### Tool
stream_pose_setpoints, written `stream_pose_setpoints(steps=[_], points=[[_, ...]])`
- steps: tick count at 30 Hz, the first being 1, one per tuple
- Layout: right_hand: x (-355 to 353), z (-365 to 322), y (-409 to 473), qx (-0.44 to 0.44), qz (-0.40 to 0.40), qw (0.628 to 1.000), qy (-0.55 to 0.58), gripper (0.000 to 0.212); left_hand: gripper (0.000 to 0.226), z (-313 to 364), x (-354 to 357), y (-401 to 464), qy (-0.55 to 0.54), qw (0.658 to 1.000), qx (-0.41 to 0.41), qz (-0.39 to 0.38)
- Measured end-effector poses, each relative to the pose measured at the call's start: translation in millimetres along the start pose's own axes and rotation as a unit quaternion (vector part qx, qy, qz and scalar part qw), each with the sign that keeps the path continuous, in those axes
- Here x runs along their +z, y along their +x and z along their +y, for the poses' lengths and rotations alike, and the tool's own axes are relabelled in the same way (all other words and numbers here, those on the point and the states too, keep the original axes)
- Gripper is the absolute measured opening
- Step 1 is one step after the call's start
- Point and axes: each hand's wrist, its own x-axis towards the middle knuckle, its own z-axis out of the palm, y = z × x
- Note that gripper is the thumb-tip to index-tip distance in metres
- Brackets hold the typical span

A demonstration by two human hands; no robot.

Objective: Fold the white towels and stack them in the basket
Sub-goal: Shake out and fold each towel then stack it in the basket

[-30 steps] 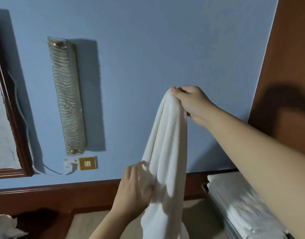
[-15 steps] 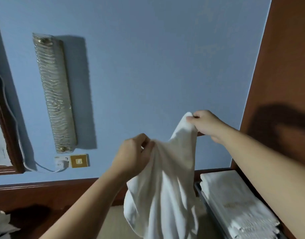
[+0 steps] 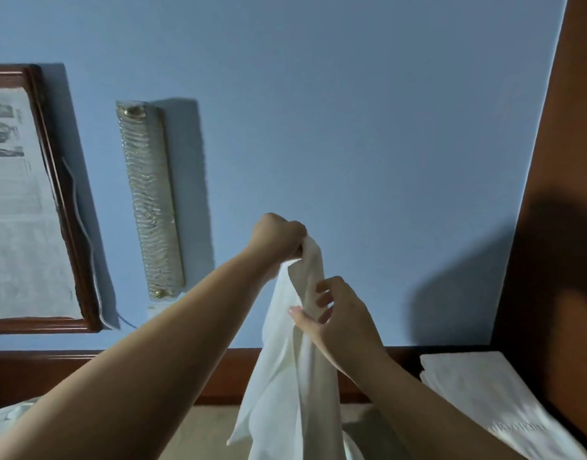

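Two hands raise a white towel (image 3: 285, 376), left hand (image 3: 279, 235) clenching its top corner, right hand (image 3: 340, 308) pinching the edge below, folded towels (image 3: 478, 393) stacked at right.

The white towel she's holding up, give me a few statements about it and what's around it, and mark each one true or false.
1. The left hand grips the top end of the white towel. True.
2. The right hand hangs free of the towel. False: its fingers pinch the towel lower down, just below the left hand.
3. The towel lies flat and folded. False: it hangs unfolded from the hands.
4. A stack of folded towels sits at the lower right. True.
5. A framed picture hangs on the blue wall, left of the wall lamp. True.
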Motion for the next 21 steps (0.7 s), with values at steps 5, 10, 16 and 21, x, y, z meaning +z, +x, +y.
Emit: stream_pose_setpoints(steps=[5,10,16,21], points=[[-16.5,4.4,26.3,-0.022,0.013,0.999,0.033,0.021,0.007,0.5,-15.3,-4.5,-0.023,0.999,0.010,0.036],[-48.6,-22.3,61.6,-0.032,-0.024,0.999,0.005,0.028,0.022,-23.8,-25.0,-37.3,-0.171,0.978,-0.009,-0.116],[-76.1,-60.7,93.0,-0.056,-0.103,0.988,-0.103,0.038,0.051,-50.7,-9.7,-77.5,-0.118,0.982,0.095,-0.114],[-93.9,-78.2,102.3,-0.034,-0.083,0.995,-0.053,0.029,0.031,-72.5,4.0,-83.1,-0.012,0.991,0.136,0.011]])
